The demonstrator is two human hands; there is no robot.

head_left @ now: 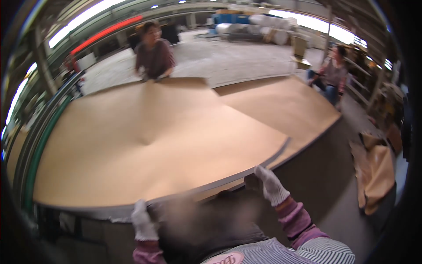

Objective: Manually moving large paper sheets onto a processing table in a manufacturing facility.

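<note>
A large tan sheet [167, 145] with a grey edge spreads out in front of me, with a dent near its middle. My left hand [144, 222], in a whitish knit glove, grips its near edge left of centre. Farther right, my right hand [270, 185], in a matching glove, is closed on the same edge, which curves up beyond it. The thumbs and the underside of the sheet are mostly hidden. A second tan sheet [281, 101] lies beneath and to the right, partly covered by the first.
Across the sheet a person [153, 55] stands at its far edge. Another person [332, 72] is at the far right corner of the lower sheet. A green roller [39, 145] runs along the left side. Crumpled tan material [376, 176] lies at right; wrapped rolls [263, 28] sit far back.
</note>
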